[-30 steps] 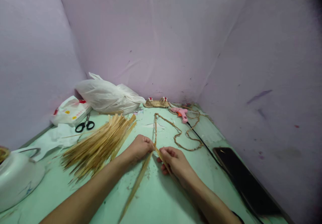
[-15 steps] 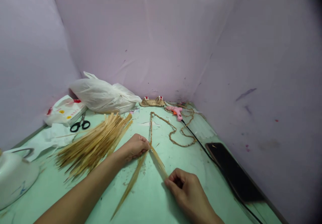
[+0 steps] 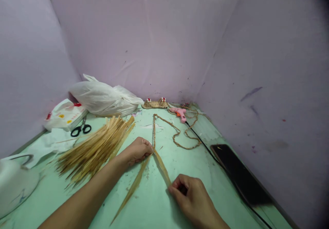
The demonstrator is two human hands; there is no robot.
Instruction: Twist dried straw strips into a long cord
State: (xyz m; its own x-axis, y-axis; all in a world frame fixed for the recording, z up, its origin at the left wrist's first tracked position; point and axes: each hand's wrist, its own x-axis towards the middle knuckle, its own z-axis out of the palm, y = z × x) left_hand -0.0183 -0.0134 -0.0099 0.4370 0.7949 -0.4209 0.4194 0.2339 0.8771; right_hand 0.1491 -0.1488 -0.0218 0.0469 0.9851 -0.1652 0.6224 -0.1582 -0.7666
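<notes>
A twisted straw-coloured cord (image 3: 154, 129) runs from my left hand up the table, bends, and winds off to the right. My left hand (image 3: 141, 149) pinches the cord's near end, where it parts into two flat dry strips. One loose strip (image 3: 133, 189) trails toward me on the left. The other strip (image 3: 162, 167) stretches to my right hand (image 3: 189, 193), whose thumb and forefinger are closed on its end. A bundle of dry leaf strips (image 3: 99, 150) lies left of my left hand.
A pink glue gun (image 3: 180, 113) with a black cable lies behind on the right; a dark phone (image 3: 239, 174) lies nearer. Black-handled scissors (image 3: 81, 129), a white plastic bag (image 3: 105, 97) and a box (image 3: 67, 116) are at left. Woven straw slippers (image 3: 154, 104) stand against the wall.
Almost nothing differs. The view has shifted very slightly; both hands keep their grips, and the right hand has barely moved.
</notes>
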